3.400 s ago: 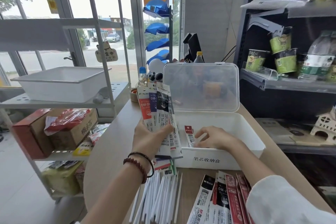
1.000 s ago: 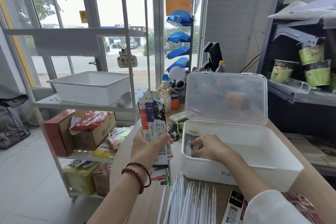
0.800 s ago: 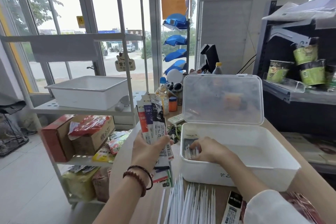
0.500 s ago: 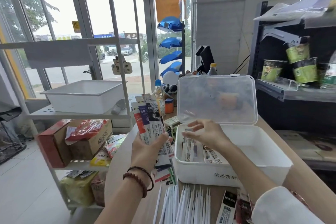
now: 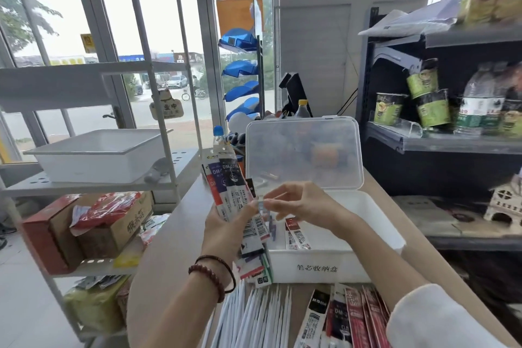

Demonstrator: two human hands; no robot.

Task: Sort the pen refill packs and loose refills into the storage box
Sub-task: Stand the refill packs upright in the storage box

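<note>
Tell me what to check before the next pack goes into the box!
1. Lid is up: ok.
2. Storage box has bare room on its right side: ok.
3. Left hand grips the fan of packs: ok.
4. Right hand pinches just one pack: cannot tell.
5. Loose refills are in the box: not ok, they lie on the table.
</note>
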